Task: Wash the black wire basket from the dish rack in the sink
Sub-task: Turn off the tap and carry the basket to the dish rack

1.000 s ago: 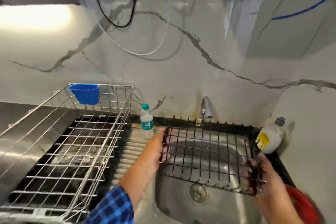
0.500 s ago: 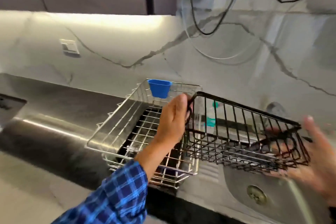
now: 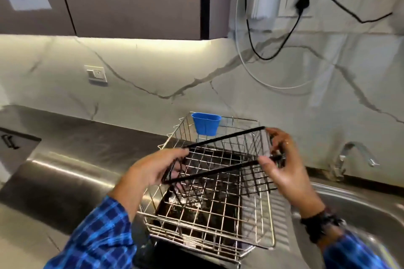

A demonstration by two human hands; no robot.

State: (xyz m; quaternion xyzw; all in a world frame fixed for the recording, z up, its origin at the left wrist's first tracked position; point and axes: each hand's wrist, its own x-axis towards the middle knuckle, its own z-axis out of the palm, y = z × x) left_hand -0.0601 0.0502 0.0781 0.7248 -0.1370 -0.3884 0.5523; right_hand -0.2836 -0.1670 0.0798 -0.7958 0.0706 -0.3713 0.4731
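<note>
The black wire basket (image 3: 227, 135) hangs tilted in the air directly over the steel dish rack (image 3: 209, 223). My left hand (image 3: 150, 172) grips the basket's left end, fingers curled round the rim. My right hand (image 3: 282, 166) holds the right end, thumb on the near rim and fingers round the far corner. The sink (image 3: 358, 209) lies to the right, only its left part in view. The tap (image 3: 352, 155) stands behind it at the wall.
A blue plastic cup (image 3: 206, 123) hangs on the rack's back wall. The steel draining board (image 3: 65, 179) stretches to the left. Cables (image 3: 258, 50) dangle down the marble wall. A wall switch (image 3: 97, 74) sits further left.
Both hands lifted the basket out of the sink and carried it left, over the dish rack. The view swung left with it.
</note>
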